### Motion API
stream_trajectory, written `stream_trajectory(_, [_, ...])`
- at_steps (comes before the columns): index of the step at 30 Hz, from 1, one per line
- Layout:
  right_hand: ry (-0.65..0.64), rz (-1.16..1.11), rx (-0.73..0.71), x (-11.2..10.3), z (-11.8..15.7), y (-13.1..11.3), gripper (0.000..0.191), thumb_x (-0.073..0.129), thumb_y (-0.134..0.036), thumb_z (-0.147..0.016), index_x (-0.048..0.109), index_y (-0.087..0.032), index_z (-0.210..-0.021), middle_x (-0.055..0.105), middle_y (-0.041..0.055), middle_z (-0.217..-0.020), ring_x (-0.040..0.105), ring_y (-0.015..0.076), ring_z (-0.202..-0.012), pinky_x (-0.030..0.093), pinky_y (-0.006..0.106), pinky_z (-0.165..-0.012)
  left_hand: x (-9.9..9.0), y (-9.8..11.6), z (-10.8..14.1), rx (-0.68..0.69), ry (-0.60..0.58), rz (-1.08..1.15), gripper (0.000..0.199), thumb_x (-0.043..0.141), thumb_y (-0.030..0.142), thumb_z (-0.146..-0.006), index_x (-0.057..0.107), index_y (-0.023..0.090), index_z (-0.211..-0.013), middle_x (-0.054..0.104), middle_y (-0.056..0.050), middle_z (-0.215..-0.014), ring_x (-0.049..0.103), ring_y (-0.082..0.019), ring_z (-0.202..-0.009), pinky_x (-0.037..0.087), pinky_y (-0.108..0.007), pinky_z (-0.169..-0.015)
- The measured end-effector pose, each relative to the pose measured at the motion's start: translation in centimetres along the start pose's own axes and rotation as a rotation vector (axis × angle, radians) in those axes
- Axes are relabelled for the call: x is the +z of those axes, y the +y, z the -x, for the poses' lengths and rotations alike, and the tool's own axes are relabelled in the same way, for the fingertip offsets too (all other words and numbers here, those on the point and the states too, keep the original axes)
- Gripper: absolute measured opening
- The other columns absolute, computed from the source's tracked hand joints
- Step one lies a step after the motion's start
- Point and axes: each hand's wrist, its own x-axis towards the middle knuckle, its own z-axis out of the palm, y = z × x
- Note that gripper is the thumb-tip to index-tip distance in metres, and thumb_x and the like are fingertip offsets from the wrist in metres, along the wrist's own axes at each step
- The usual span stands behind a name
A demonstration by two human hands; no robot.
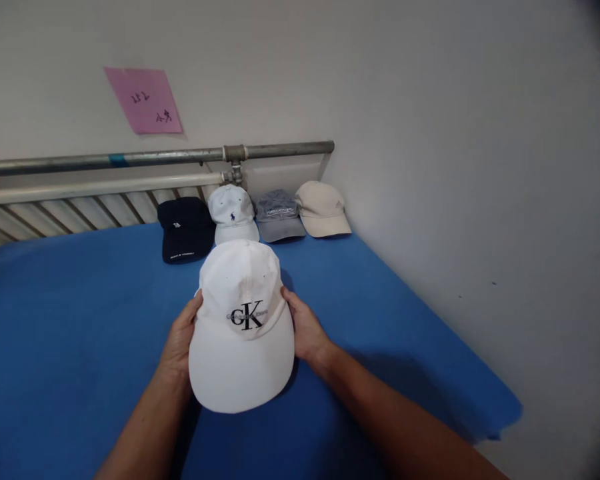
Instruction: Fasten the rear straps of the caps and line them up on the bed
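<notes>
A white cap (241,373) with a black "CK" logo is held at its two sides, its brim toward me. My left hand (181,333) grips its left side, and my right hand (305,327) grips its right side; the fingers are partly hidden by the cap. Behind it, along the back of the blue surface (105,320), are a black cap (186,230), a pale cap with a small dark emblem (233,212), a grey cap (280,215) and a beige cap (323,208).
Behind the caps, a white radiator (95,210) and a metal pipe (165,157) run along the wall. A pink paper (147,100) with handwriting is stuck above them. A pale wall (455,200) borders the surface on the right.
</notes>
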Motion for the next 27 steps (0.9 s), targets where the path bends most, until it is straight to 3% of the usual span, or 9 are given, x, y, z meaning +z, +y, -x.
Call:
stream_trajectory(5, [0.061, -0.081, 0.041, 0.8, 0.4, -0.3, 0.029, 0.060, -0.040, -0.085, 0.069, -0.015, -0.097, 0.076, 0.0060, -0.081, 0.068, 0.0246, -0.097, 0.049, 0.041, -0.094, -0.1, 0.1, 0.1, -0.011, 0.008, 0.007, 0.031, 0.052, 0.026, -0.091, 0.074, 0.012, -0.107, 0.078, -0.013, -0.084, 0.072, -0.033, -0.094, 0.054, -0.047, -0.094])
stream_trajectory(11, [-0.003, -0.110, 0.037, 1.4, 0.6, -0.5, 0.029, 0.057, -0.043, -0.086, 0.071, -0.019, -0.093, 0.076, 0.0051, -0.084, 0.067, 0.0256, -0.101, 0.049, 0.043, -0.096, -0.1, 0.1, 0.0, -0.046, -0.029, -0.005, 0.037, 0.050, 0.026, -0.091, 0.068, 0.013, -0.120, 0.078, -0.012, -0.087, 0.072, -0.033, -0.093, 0.054, -0.047, -0.093])
stream_trajectory(18, [0.010, -0.076, 0.035, 0.7, 0.1, -0.5, 0.025, 0.068, -0.042, -0.077, 0.070, -0.018, -0.086, 0.075, 0.0064, -0.080, 0.067, 0.0271, -0.100, 0.049, 0.044, -0.096, -0.8, 0.1, -0.4, -0.059, -0.083, -0.032, 0.039, 0.050, 0.025, -0.090, 0.066, 0.012, -0.124, 0.078, -0.012, -0.087, 0.073, -0.032, -0.091, 0.054, -0.047, -0.093])
stream_trajectory(23, [0.024, -0.088, 0.009, 0.9, 0.3, -0.6, 0.024, 0.065, -0.042, -0.079, 0.071, -0.019, -0.085, 0.075, 0.0052, -0.077, 0.068, 0.0270, -0.098, 0.050, 0.045, -0.094, -0.4, 0.1, -0.2, -0.068, -0.052, -0.028, 0.038, 0.048, 0.024, -0.091, 0.067, 0.011, -0.122, 0.078, -0.012, -0.086, 0.073, -0.032, -0.090, 0.055, -0.046, -0.092])
stream_trajectory(27, [0.023, -0.098, 0.070, 0.9, 0.4, -0.7, 0.028, 0.064, -0.044, -0.080, 0.071, -0.017, -0.089, 0.075, 0.0066, -0.074, 0.068, 0.0281, -0.097, 0.050, 0.046, -0.093, -0.3, 0.1, 0.0, -0.062, -0.029, -0.037, 0.037, 0.049, 0.025, -0.092, 0.068, 0.011, -0.120, 0.078, -0.013, -0.084, 0.073, -0.032, -0.089, 0.055, -0.047, -0.092])
